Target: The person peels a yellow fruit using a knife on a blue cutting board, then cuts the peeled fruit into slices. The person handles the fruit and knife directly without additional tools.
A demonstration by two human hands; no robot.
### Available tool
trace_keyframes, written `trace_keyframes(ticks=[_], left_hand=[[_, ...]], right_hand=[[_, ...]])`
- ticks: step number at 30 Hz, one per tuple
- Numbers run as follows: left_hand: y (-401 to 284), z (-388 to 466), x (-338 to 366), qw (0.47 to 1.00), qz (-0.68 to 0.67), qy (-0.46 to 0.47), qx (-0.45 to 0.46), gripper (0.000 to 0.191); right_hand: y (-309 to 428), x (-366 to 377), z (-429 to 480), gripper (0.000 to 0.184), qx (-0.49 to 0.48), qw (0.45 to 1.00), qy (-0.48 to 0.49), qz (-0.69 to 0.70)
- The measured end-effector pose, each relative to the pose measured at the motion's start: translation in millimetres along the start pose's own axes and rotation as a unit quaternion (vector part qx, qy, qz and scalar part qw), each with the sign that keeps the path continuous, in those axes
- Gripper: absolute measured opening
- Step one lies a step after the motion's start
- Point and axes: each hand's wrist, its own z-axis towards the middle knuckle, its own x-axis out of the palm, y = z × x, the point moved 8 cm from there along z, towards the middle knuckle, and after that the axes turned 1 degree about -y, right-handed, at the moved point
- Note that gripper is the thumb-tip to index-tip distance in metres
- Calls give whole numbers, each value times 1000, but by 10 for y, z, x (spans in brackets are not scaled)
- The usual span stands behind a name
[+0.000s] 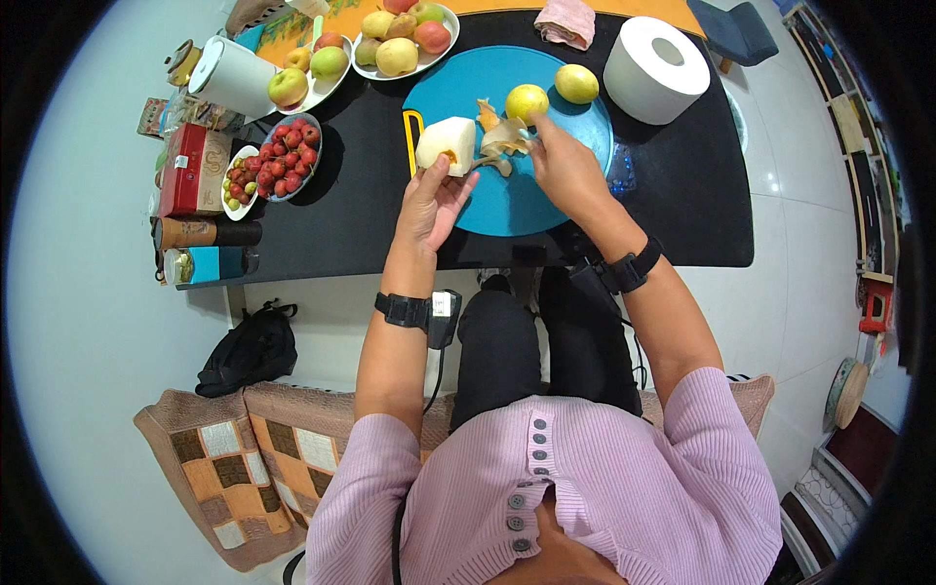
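My left hand [433, 208] holds a peeled white root vegetable or fruit [444, 140], with a small orange-brown patch near my thumb, over the left part of a round blue cutting board [482, 208]. Brownish peel strips [502, 137] lie at the middle of the board. My right hand [570, 170] is at their right end, its fingertips touching or very close to the peel; whether they grip it is hidden. Just beyond those fingertips sits a round yellow fruit [525, 102]. A second yellow fruit [576, 83] rests farther right on the board.
A yellow loop-shaped handle [413, 139] is at the board's left edge. Behind stand a plate of mixed fruit [406, 38], a pink folded cloth [566, 23] and a paper roll [654, 72]. Leftward are a bowl of red fruits [290, 157], a white canister [232, 79] and a red box [183, 170].
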Motion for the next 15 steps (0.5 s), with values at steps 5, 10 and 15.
trace_keyframes(ticks=[5,10,15], left_hand=[[35,-46,143,999,-8,4,-33,61],[15,-79,323,995,93,19,8,54],[-87,-148,457,958,263,23,109,74]], right_hand=[[-56,234,-14,48,132,908,69,391],[89,165,-14,74,109,890,20,443],[20,169,-66,85,174,837,60,515]])
